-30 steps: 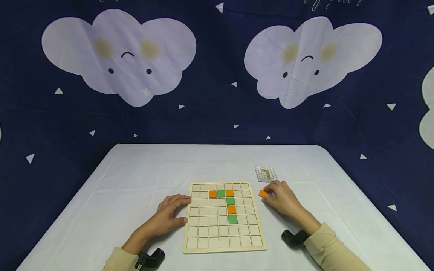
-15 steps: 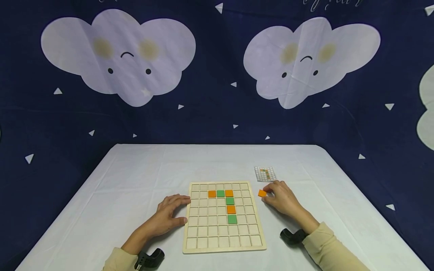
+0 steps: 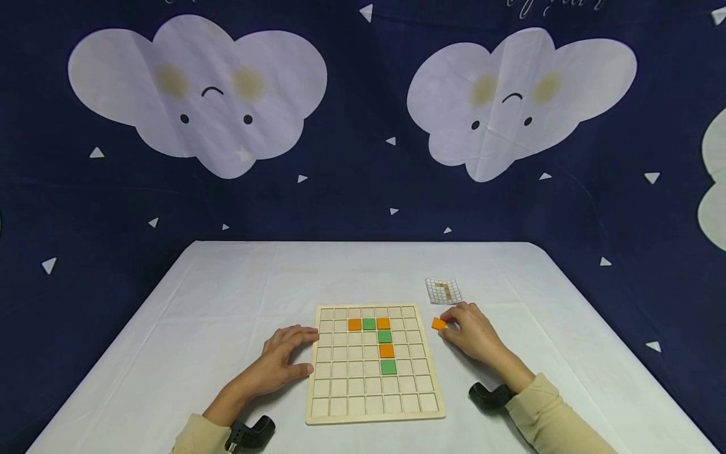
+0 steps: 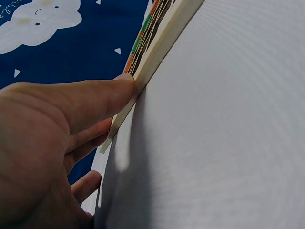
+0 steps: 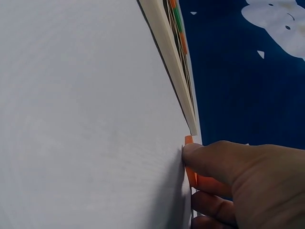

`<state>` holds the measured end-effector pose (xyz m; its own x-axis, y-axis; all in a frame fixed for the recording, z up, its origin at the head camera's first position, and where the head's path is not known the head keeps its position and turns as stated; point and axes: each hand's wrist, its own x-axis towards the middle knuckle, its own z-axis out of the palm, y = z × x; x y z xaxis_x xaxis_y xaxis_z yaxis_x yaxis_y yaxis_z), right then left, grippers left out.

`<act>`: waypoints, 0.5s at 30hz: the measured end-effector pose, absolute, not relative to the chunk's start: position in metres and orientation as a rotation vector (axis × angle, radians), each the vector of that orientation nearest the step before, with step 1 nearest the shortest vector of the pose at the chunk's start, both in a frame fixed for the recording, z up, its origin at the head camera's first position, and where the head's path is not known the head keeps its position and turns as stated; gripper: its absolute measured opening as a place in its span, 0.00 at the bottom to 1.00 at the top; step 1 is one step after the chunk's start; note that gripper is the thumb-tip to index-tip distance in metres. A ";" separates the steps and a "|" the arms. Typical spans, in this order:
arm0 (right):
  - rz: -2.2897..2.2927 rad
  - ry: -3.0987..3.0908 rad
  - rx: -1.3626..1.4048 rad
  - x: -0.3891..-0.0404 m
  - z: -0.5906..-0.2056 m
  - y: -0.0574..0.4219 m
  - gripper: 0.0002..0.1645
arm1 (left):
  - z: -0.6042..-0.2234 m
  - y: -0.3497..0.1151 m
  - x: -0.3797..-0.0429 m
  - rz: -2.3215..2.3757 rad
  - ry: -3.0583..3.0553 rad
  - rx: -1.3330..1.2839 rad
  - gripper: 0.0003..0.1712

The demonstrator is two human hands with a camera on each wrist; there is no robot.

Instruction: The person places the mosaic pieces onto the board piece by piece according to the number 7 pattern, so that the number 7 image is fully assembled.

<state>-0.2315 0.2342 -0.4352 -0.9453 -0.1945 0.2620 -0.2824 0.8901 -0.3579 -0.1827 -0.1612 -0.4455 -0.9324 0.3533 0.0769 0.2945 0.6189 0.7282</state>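
Note:
In the head view, a wooden grid board (image 3: 339, 371) lies flat on the table, with square tiles set in its cells. An orange tile (image 3: 354, 325), a green tile (image 3: 369, 324) and another orange tile (image 3: 383, 323) form a row; below the last run green, orange and green. My left hand (image 3: 278, 360) rests against the board's left edge, thumb and fingers spread. To the right of the board, my right hand (image 3: 473, 330) pinches a loose orange tile (image 3: 438, 323) at the tabletop. The right wrist view shows my thumb over this orange tile (image 5: 189, 140), partly hiding it.
A small pattern card (image 3: 444, 291) printed with a coloured grid lies behind my right hand. White cloth covers the table (image 3: 249, 277). Behind it hangs a dark blue curtain (image 3: 363, 208) with clouds. Black wrist devices, such as the left one (image 3: 252, 434), sit at both wrists.

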 end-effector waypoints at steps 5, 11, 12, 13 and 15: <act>0.581 -2.843 0.366 -0.231 -0.435 0.234 0.13 | -0.445 -0.161 -0.183 1.219 2.763 0.556 0.31; 0.570 -2.854 0.369 -0.230 -0.434 0.235 0.12 | -0.444 -0.161 -0.182 1.226 2.759 0.563 0.32; 0.571 -2.854 0.368 -0.230 -0.434 0.235 0.12 | -0.444 -0.161 -0.182 1.225 2.760 0.563 0.32; 0.571 -2.853 0.368 -0.230 -0.434 0.235 0.12 | -0.444 -0.161 -0.182 1.225 2.760 0.562 0.31; 0.571 -2.850 0.364 -0.230 -0.435 0.234 0.11 | -0.444 -0.161 -0.182 1.228 2.760 0.559 0.31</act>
